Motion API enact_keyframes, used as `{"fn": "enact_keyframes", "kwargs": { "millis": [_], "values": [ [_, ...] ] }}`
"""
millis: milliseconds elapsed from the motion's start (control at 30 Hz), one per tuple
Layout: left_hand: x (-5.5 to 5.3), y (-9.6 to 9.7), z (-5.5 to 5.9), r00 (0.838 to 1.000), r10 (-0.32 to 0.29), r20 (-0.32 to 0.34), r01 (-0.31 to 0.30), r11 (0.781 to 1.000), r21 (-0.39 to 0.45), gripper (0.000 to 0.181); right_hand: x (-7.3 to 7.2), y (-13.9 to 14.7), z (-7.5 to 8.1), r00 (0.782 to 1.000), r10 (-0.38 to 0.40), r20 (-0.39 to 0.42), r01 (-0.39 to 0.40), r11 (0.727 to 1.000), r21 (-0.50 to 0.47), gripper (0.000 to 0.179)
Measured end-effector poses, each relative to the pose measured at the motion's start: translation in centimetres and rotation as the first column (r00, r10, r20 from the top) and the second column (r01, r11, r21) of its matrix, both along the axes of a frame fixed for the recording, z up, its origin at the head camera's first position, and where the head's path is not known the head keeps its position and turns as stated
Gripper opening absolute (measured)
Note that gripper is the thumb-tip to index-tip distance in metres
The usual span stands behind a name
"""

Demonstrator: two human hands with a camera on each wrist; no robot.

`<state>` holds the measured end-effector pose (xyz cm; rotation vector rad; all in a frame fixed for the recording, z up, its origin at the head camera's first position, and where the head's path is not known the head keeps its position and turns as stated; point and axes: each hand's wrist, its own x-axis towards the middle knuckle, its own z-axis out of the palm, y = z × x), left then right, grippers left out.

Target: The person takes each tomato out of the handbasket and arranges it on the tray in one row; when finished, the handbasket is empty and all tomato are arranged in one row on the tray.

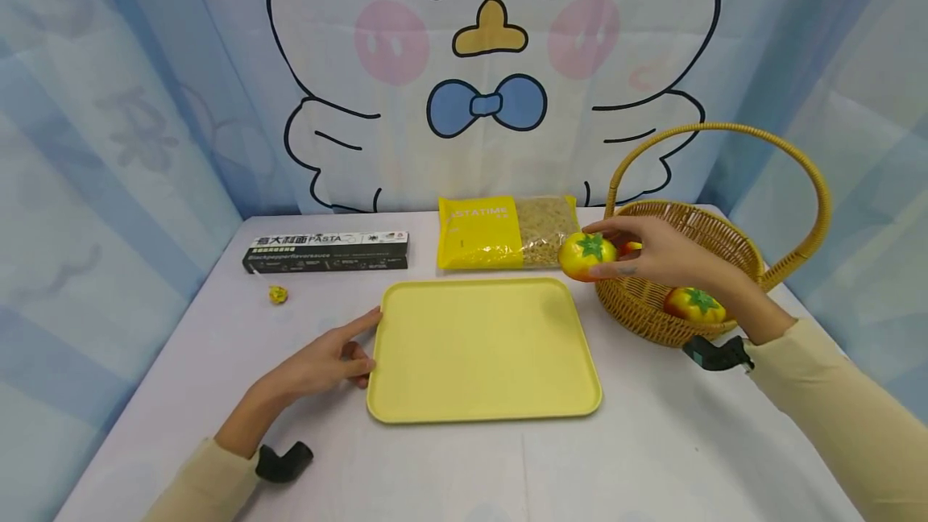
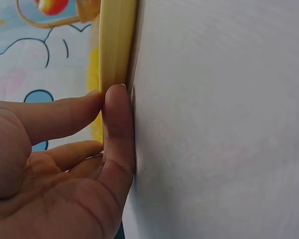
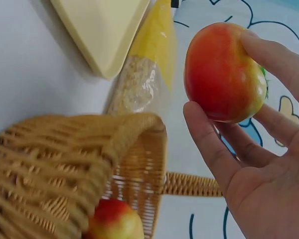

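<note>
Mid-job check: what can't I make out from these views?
Small yellow item: head view, too small to identify.
Finest print on black pasta box: head view, too small.
Part of the basket: head view, hidden by the right hand.
Lower fruit: right wrist view, cut off by bottom edge.

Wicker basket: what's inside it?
A red-and-yellow fruit shows inside the wicker basket. The right hand covers part of the interior; anything behind it can't be seen.

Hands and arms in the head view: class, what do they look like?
The left sleeve and right sleeve are cream, with a bent black device at each cuff. The left hand and right hand wear no gloves.
</note>
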<state>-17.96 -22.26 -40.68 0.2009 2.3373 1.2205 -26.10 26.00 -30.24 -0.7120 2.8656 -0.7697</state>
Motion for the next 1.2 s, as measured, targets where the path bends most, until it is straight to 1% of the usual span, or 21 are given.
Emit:
{"fn": "enact_keyframes", "kwargs": {
  "millis": [100,267,367,633,767,867,1000,1100,1200],
  "values": [
    [0.0,0.0,0.0,1.000,-0.002,-0.014,0.002,1.000,-0.016,0.084,-0.2,-0.9,-0.3,1.000,0.013,0.003,-0.013,1.000,-0.013,0.062],
    [0.1,0.1,-0.1,1.000,-0.007,-0.019,0.006,1.000,-0.016,0.085,-0.7,-2.7,-1.1,0.997,0.035,0.069,-0.030,0.997,-0.068,0.067],
    [0.1,0.0,-0.1,1.000,-0.013,-0.016,0.013,1.000,-0.013,0.085,-1.0,-3.7,-1.6,0.994,0.053,0.095,-0.044,0.994,-0.096,0.068],
    [0.2,0.0,0.1,0.999,-0.028,-0.025,0.027,1.000,-0.015,0.085,-1.5,-6.2,-2.8,0.988,0.082,0.133,-0.065,0.990,-0.128,0.070],
    [0.1,-0.1,0.0,0.999,-0.033,-0.020,0.033,0.999,-0.005,0.087,-1.8,-7.1,-3.3,0.985,0.111,0.131,-0.090,0.984,-0.156,0.070],
    [0.0,-0.3,-0.1,0.999,-0.049,-0.018,0.050,0.999,0.022,0.088,-1.9,-7.7,-3.7,0.984,0.138,0.116,-0.116,0.977,-0.178,0.068],
    [-0.2,-0.6,-0.2,0.999,-0.049,-0.006,0.049,0.997,0.056,0.089,-2.0,-8.6,-4.1,0.980,0.173,0.096,-0.150,0.966,-0.213,0.065],
    [-0.2,-0.6,-0.3,0.999,-0.041,0.000,0.041,0.997,0.068,0.089,-2.0,-9.2,-4.4,0.979,0.185,0.087,-0.161,0.960,-0.230,0.064],
    [-0.3,-0.7,-0.2,0.999,-0.051,-0.003,0.051,0.996,0.072,0.088,-2.0,-9.8,-4.6,0.978,0.189,0.091,-0.163,0.958,-0.236,0.064]
  ]
}}
